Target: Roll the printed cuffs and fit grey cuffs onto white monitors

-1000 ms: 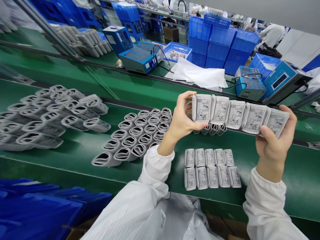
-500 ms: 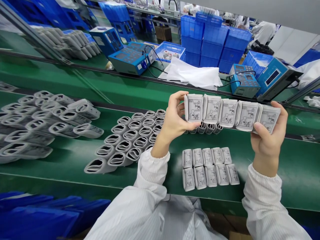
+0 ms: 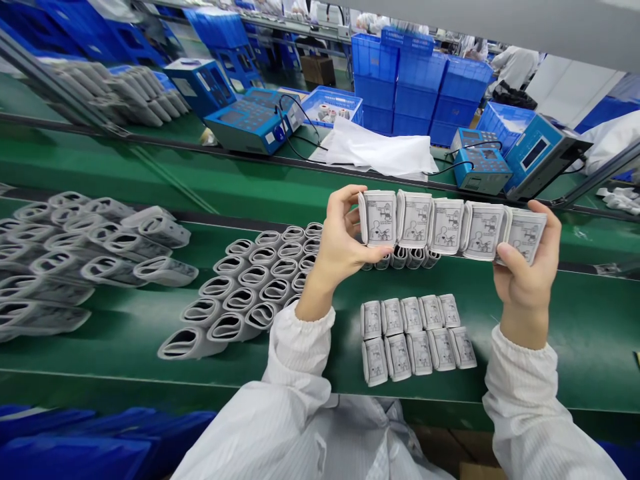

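Between my two hands I hold a row of several folded grey blood pressure cuffs (image 3: 447,225), raised above the bench, their printed figure drawings turned toward me. My left hand (image 3: 345,230) grips the left end, thumb below and fingers behind. Around the right end my right hand (image 3: 531,270) is closed, thumb on the front face. Below them, two rows of folded cuffs (image 3: 416,338) lie flat on the green bench. Another group of cuffs (image 3: 415,258) stands behind the held row and is partly hidden by it.
Rolled cuffs (image 3: 250,277) stand on end left of my left arm, with more looped cuffs (image 3: 100,233) farther left. Beyond the green bench (image 3: 590,333) are blue test devices (image 3: 253,119), white sheets (image 3: 377,148) and stacked blue bins (image 3: 417,83). Blue crates (image 3: 75,453) sit at lower left.
The view has shifted slightly, so the bench and both hands appear a little farther left. Both hands keep their grip on the row of cuffs.
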Demonstrator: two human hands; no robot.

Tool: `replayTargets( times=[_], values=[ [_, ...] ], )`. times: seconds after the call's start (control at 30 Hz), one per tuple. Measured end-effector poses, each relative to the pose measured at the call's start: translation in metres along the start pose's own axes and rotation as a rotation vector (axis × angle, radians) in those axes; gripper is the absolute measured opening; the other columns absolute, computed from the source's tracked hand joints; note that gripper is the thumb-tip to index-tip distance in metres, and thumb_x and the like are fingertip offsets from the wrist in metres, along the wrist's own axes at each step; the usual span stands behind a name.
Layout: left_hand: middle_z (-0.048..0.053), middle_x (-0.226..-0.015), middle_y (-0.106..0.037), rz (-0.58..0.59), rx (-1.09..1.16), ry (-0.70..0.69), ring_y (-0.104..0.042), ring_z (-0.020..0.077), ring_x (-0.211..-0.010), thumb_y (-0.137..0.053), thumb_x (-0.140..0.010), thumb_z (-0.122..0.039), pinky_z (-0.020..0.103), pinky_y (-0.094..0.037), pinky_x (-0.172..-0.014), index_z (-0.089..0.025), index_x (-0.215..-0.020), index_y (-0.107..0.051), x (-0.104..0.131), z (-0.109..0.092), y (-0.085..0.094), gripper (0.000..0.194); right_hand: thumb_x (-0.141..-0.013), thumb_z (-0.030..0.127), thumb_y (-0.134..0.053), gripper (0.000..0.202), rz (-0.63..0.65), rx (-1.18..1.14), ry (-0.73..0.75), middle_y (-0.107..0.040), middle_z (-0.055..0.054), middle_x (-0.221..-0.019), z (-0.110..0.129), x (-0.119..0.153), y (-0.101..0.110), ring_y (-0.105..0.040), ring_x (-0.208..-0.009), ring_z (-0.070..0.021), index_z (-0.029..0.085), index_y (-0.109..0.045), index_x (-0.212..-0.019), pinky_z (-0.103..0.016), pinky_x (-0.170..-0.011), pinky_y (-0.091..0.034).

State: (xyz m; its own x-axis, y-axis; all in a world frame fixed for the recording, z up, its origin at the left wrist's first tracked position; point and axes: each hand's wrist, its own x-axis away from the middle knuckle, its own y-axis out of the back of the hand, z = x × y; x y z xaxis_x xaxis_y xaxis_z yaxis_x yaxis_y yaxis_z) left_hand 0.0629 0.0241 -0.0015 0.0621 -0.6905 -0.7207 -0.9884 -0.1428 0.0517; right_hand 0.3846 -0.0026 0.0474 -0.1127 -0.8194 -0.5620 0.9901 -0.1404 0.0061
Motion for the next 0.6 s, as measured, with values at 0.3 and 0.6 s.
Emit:
replayTargets(
  times=[0.3,0.6],
  values=[
    [0.008,-0.137,-0.060,-0.010,-0.024,-0.063,-0.075,0.0254,-0.113,-0.099,-0.070,-0.077,0.034,-0.069,-0.086,-0.036,-0.149,-0.049,-0.0010,0.0016,0.0001,0.102,-0.081,0.034,-0.097,0.069,-0.016,-0.127,0.007,-0.070,-0.001,-0.110,-0.0064,-0.0012,-0.0002,-0.074,-0.097,-0.0218,0.039,-0.066,-0.143,-0.033,-0.078,-0.068],
    [0.009,-0.136,-0.061,-0.012,-0.026,-0.056,-0.074,0.0240,-0.112,-0.100,-0.070,-0.074,0.031,-0.069,-0.082,-0.034,-0.149,-0.050,-0.0010,0.0008,0.0015,0.101,-0.083,0.039,-0.096,0.071,0.011,-0.110,-0.004,-0.070,-0.003,-0.114,-0.0072,-0.0006,0.0004,-0.075,-0.099,-0.0234,0.039,-0.062,-0.145,-0.038,-0.082,-0.071]
  ],
)
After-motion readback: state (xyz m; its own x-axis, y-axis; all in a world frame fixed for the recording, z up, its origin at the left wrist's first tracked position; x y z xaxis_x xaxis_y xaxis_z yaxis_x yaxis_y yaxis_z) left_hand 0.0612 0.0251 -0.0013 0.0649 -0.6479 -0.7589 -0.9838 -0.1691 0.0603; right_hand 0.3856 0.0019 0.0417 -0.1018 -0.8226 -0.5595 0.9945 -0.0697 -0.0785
